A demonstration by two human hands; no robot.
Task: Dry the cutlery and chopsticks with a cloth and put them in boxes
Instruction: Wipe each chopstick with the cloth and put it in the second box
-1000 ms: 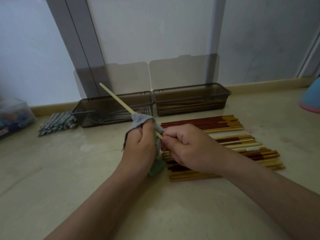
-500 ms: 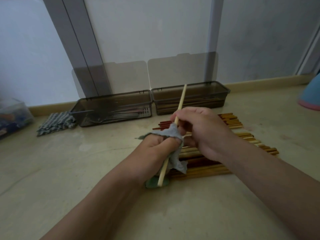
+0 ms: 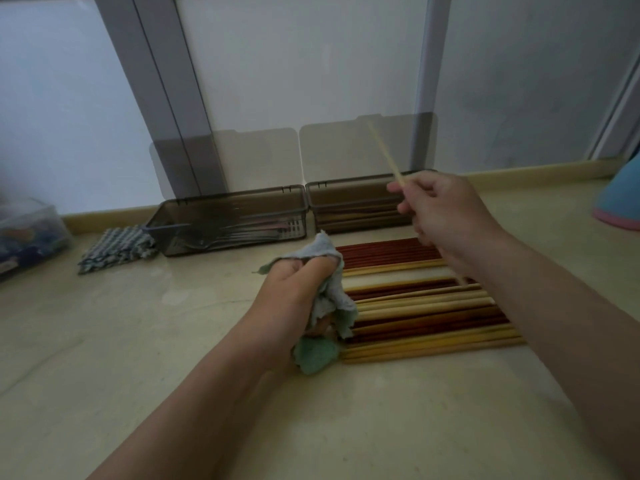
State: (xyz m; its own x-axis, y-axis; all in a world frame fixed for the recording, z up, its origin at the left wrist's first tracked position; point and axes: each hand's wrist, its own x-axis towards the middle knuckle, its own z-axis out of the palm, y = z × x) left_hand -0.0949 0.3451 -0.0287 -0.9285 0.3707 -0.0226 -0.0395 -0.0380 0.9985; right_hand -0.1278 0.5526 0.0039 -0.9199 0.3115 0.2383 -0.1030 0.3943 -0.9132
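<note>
Head view. The right hand (image 3: 446,220) is raised over the near edge of the right box (image 3: 346,188), its fingers (image 3: 403,202) pinched together on the lower end of one pale chopstick (image 3: 384,150). The chopstick is blurred and slants up and to the left, its upper end seen against the box's raised lid (image 3: 367,147). Brown and pale sticks are seen lying lengthwise inside the right box. The left hand (image 3: 294,292) is held low over the bench (image 3: 173,341), its fingers curled tight round a bunched grey-green cloth (image 3: 329,296); the cloth's lower corner hangs down to the bench, just beside the left ends of the loose chopsticks (image 3: 426,317). Those chopsticks are laid side by side in rows on the bench, dark red and pale ones mixed, in front of the right box and partly covered by the right forearm. The left box (image 3: 225,199) is set touching the right box, lid up, with metal cutlery (image 3: 225,233) inside. A folded checked cloth (image 3: 116,249) is laid just left of it. A clear tub (image 3: 27,233) is seen at the far left edge, and a blue and pink object (image 3: 620,202) at the far right; what that object is cannot be told.
</note>
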